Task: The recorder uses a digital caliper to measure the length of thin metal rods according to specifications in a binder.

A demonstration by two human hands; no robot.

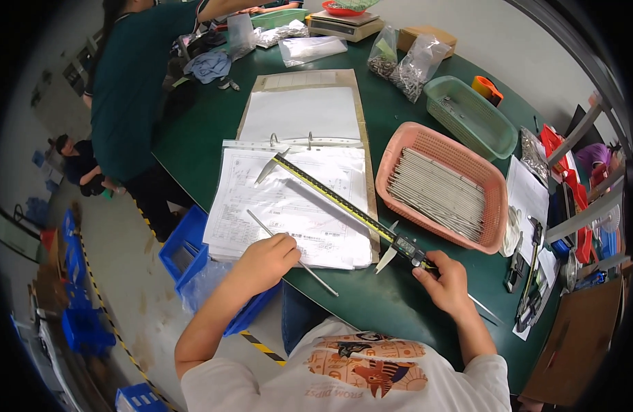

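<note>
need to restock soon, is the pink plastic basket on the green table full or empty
Partly full: the pink plastic basket holds a flat layer of thin grey metal rods across most of its floor, with bare mesh along the upper side.

A factory inspection bench, by the look of it: a green table point(213, 147) carries a long digital caliper point(344, 206), a binder of drawings point(296, 199), a scale point(345, 24), bags of small metal parts point(409, 65) and a pink basket point(491, 180) packed with metal rods point(436, 192). Blue bins point(182, 250) stand on a concrete floor marked with striped tape point(261, 345), and another worker point(134, 82) stands at the same table
</note>
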